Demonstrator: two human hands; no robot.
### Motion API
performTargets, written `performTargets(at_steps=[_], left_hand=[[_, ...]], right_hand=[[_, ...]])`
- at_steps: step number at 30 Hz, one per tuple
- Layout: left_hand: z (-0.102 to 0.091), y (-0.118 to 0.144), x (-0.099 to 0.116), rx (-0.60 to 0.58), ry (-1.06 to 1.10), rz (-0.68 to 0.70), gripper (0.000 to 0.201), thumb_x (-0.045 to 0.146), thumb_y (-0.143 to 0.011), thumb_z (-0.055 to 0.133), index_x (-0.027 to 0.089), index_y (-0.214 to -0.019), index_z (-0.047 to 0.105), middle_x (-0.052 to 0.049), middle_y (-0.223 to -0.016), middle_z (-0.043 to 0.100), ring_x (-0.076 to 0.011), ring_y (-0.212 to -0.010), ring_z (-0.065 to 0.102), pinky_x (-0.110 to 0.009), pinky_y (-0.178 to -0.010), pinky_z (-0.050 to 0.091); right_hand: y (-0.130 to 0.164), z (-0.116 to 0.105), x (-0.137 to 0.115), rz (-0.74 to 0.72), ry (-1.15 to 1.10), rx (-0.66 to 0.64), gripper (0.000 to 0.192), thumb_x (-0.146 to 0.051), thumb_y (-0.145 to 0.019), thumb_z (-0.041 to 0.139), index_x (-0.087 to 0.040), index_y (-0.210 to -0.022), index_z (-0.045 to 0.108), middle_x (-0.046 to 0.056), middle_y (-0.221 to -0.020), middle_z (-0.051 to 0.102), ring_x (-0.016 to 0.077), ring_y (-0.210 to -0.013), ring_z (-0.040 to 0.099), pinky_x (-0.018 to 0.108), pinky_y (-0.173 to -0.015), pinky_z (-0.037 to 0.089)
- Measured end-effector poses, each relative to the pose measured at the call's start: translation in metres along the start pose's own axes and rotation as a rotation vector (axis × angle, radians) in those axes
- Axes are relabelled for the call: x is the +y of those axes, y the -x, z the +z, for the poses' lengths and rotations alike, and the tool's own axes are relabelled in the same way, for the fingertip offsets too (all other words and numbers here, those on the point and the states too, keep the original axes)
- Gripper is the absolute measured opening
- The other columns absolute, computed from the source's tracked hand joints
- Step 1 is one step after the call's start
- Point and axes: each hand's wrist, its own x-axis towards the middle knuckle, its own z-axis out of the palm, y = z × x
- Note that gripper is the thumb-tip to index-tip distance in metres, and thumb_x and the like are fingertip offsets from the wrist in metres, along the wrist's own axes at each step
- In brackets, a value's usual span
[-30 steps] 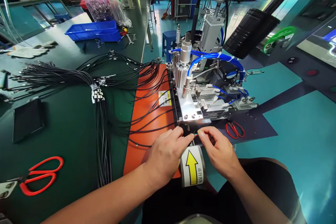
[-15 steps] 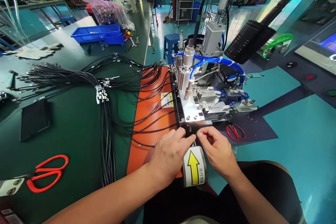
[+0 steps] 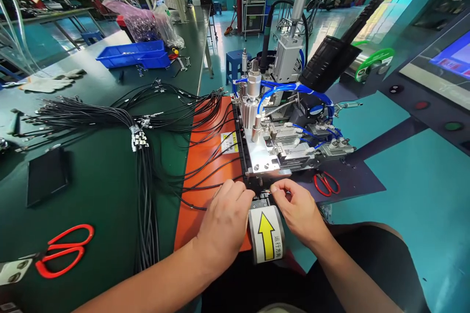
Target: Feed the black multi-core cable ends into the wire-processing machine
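"Where are the hands?"
"Centre of the frame, by the front edge of the machine [image 3: 259,156]. The left hand [image 3: 224,220] is left of the arrow label [image 3: 268,238], the right hand [image 3: 299,211] right of it."
"How do they stand?"
"Left: fingers curled down, nearly closed; I can't tell if anything is under them. Right: thumb and index finger pinched together, at something too small to make out."
"And the cables [image 3: 146,205]?"
"Bundled at left of centre, with several strands crossing the orange board [image 3: 186,232] toward the machine. One runs up to the left hand."
"Anything nearby?"
"Scissors [image 3: 326,183] just beyond the right hand; a larger pair [image 3: 66,249] at lower left."
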Motion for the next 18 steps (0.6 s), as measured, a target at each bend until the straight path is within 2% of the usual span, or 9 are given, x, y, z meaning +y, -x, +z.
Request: performTargets(at_steps=[5, 9, 14, 18], left_hand=[[-0.008, 0.000, 0.000, -0.160, 0.079, -0.096, 0.024, 0.014, -0.097, 0.042, 0.020, -0.107, 0.063, -0.005, -0.096, 0.053, -0.0199, -0.082, 0.056, -0.035, -0.071, 0.048], [-0.013, 0.001, 0.000, -0.200, 0.115, -0.050, 0.026, 0.012, -0.097, 0.039, 0.020, -0.105, 0.062, -0.005, -0.095, 0.053, -0.0206, -0.088, 0.054, -0.038, -0.079, 0.049], [-0.018, 0.006, 0.004, -0.228, 0.140, -0.039, 0.024, 0.012, -0.095, 0.039, 0.018, -0.107, 0.059, -0.008, -0.106, 0.050, -0.0209, -0.094, 0.052, -0.040, -0.086, 0.050], [-0.024, 0.008, 0.007, -0.262, 0.144, -0.025, 0.025, 0.011, -0.094, 0.038, 0.018, -0.108, 0.057, -0.009, -0.108, 0.051, -0.0222, -0.099, 0.052, -0.041, -0.090, 0.049]], right_hand=[[0.001, 0.000, -0.002, -0.014, 0.006, 0.008, 0.030, -0.041, -0.092, 0.051, -0.018, -0.077, 0.061, -0.001, -0.067, 0.053, 0.0134, -0.061, 0.048, 0.025, -0.056, 0.037], [0.000, 0.001, 0.000, -0.037, 0.008, 0.021, 0.029, -0.041, -0.093, 0.051, -0.018, -0.078, 0.062, 0.000, -0.071, 0.057, 0.0144, -0.065, 0.051, 0.026, -0.058, 0.038], [0.004, -0.002, -0.002, -0.048, 0.006, 0.059, 0.030, -0.045, -0.093, 0.053, -0.019, -0.084, 0.065, 0.002, -0.077, 0.060, 0.0157, -0.067, 0.055, 0.028, -0.062, 0.043], [0.028, -0.008, -0.010, -0.184, 0.001, 0.155, 0.022, -0.040, -0.095, 0.053, -0.021, -0.091, 0.064, 0.003, -0.084, 0.060, 0.0160, -0.073, 0.057, 0.028, -0.067, 0.045]])
